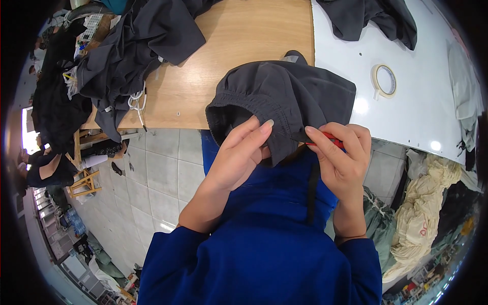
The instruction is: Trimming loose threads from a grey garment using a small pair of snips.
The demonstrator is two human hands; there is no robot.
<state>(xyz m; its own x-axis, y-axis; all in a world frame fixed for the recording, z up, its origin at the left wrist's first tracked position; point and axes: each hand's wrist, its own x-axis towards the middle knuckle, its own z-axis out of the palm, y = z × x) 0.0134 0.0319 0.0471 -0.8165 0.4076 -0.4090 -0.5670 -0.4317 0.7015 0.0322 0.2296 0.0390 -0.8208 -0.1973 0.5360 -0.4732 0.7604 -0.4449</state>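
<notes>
A dark grey garment [284,86] with a gathered elastic waistband hangs over the table's front edge toward me. My left hand [234,160] is closed on the waistband, thumb on the outside and the other fingers partly hidden in the opening. In my right hand [343,162] is a pair of small red-handled thread snips [333,141], gripped between thumb and fingers. Their dark tip points left and lies against the cloth beside the waistband seam. Whether the blades are apart cannot be made out.
More dark grey garments [127,56] are heaped at the left of the wooden table [244,30], a white cord hanging from them. A tape roll [384,80] lies on the white tabletop [340,66]. Cream cloth sacks [427,203] stand at lower right. Another person [48,165] is far left.
</notes>
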